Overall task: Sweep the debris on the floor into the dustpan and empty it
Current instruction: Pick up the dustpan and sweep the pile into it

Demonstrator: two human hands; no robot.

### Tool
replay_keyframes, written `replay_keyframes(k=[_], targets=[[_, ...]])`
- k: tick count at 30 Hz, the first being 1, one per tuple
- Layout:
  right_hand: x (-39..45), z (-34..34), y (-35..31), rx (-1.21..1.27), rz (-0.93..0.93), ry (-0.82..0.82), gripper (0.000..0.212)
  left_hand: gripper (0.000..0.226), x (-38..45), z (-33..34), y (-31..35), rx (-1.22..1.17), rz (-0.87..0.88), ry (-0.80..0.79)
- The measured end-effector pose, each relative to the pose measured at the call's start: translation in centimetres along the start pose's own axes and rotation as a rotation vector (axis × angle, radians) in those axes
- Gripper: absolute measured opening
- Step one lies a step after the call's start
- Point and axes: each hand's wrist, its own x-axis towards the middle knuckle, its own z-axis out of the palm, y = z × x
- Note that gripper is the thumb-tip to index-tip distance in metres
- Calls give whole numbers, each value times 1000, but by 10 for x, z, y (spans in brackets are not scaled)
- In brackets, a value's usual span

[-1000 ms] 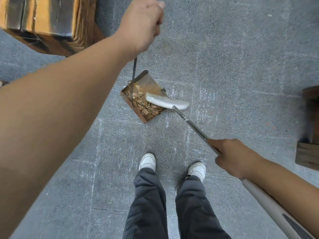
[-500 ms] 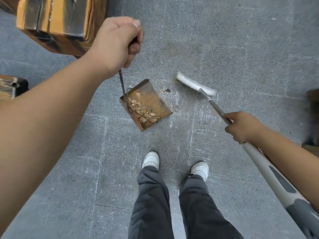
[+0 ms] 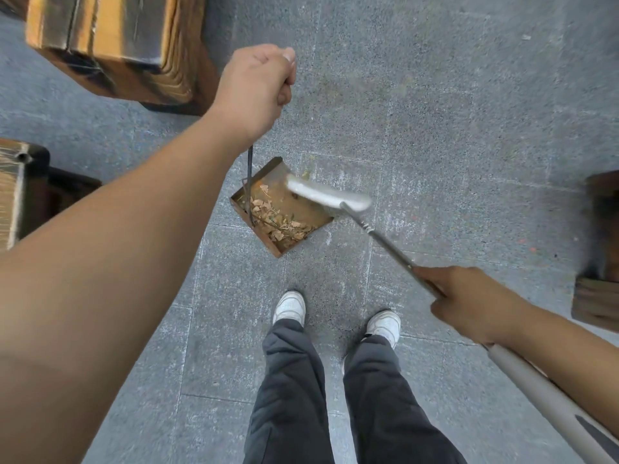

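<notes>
Rusty dustpan (image 3: 294,212) at frame centre already held debris (image 3: 279,222), unemptied, while our left hand (image 3: 256,92) clenched its handle and right hand (image 3: 469,303) gripped the broom (image 3: 330,195).

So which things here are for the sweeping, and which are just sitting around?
For the sweeping:
- dustpan, its upright handle held by the left hand
- broom, its pole held by the right hand
- dry leaf bits in the dustpan

Just sitting around:
- big wooden block, top left
- wooden piece, left edge
- wooden piece, right edge
</notes>
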Motion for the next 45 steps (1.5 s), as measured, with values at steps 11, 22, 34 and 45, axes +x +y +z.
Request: replay_keyframes(k=[11,22,34,45], targets=[[103,-13,-15,-126,100,139,36,35,3,9,3,36,3,-43],[28,-22,-3,-142,-45,-13,59,32,5,6,9,72,7,-75],[120,-44,-7,-85,134,220,17,34,-15,-22,3,-41,-29,32],[23,-13,-13,-6,-41,-108,53,35,4,-27,1,-79,-121,164]])
